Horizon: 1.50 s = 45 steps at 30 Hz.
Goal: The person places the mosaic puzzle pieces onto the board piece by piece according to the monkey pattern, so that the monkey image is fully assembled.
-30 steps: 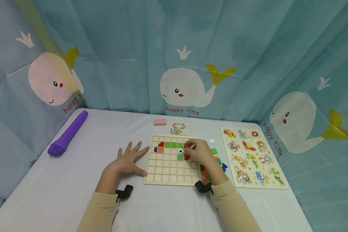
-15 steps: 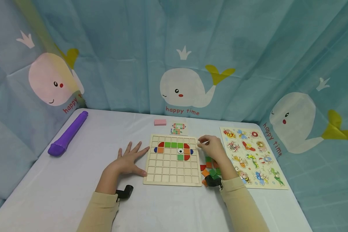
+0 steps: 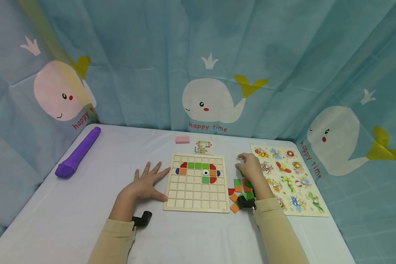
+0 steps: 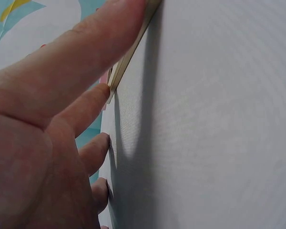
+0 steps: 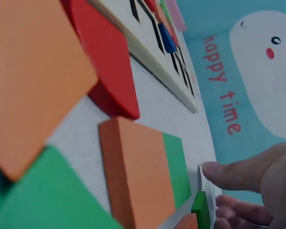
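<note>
A light wooden grid board (image 3: 193, 196) lies flat, with red, green, orange and blue pieces in its upper rows and a round eye piece (image 3: 205, 172) among them. My left hand (image 3: 144, 185) is spread at its left side; thumb and index fingertips touch the edge. To the right of the board, my right hand (image 3: 252, 169) pinches a white round piece (image 3: 240, 160) between thumb and fingers. In the right wrist view that white piece (image 5: 200, 175) is tilted, its thin side visible beside a green piece (image 5: 201, 209). The fingers partly hide it.
Loose green, orange, red and blue pieces, such as an orange square (image 3: 235, 208), lie right of the board. Farther right is an insect picture puzzle (image 3: 295, 179). A pattern card (image 3: 203, 146) and pink block (image 3: 182, 140) stand behind; a purple microphone-shaped object (image 3: 79, 152) lies left.
My right hand has left the board, where a second blue half-round now shows at the right, and moved right to the white round piece. The left hand has stayed still.
</note>
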Each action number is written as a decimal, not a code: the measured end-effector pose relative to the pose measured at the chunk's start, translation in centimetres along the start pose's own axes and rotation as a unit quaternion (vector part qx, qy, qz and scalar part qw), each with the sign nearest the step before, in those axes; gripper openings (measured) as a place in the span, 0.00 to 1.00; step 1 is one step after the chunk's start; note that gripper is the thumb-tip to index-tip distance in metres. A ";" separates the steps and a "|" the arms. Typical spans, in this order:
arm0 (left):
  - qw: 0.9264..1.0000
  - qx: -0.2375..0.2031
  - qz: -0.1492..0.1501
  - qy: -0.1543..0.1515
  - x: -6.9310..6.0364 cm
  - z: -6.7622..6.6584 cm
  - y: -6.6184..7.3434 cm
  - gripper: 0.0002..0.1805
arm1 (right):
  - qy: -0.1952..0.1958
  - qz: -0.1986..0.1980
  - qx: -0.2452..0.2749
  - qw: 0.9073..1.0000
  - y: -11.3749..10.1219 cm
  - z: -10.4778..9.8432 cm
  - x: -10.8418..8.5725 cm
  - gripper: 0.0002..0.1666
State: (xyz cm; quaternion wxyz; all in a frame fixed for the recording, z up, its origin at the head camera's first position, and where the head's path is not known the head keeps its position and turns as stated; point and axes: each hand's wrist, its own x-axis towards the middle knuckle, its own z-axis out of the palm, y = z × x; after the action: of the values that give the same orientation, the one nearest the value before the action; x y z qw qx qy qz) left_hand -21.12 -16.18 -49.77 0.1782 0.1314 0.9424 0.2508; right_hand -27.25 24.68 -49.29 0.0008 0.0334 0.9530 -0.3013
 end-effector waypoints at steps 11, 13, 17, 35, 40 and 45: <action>1.000 -0.001 0.000 0.003 -0.2 0.0 0.1 0.65 | 0.001 0.016 0.009 1.000 0.0 0.2 -0.1 0.13; 1.000 0.000 0.000 0.003 -0.2 -0.1 0.2 0.65 | 0.006 0.009 0.012 1.000 -0.1 0.1 -0.2 0.13; 1.000 0.002 0.000 0.004 -0.2 -0.1 0.1 0.65 | 0.019 -0.005 0.011 1.000 -0.3 0.1 -0.4 0.15; 1.000 0.001 -0.003 0.003 0.0 0.0 -0.1 0.66 | -0.046 -0.069 0.047 0.995 -4.3 1.1 -2.4 0.15; 1.000 -0.002 -0.004 0.002 0.0 0.0 -0.1 0.66 | -0.051 -0.075 0.055 0.994 -5.2 1.7 -2.6 0.13; 1.000 0.000 -0.004 0.000 -0.1 0.1 0.0 0.65 | -0.055 -0.072 0.077 0.993 -5.9 2.2 -2.9 0.16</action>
State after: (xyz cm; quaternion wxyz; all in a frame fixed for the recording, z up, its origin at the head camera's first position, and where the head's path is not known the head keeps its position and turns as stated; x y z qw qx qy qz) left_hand -21.03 -16.20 -49.86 0.1791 0.1279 0.9429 0.2502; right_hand -24.72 18.44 -47.66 0.0290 -0.0515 0.9252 -0.3748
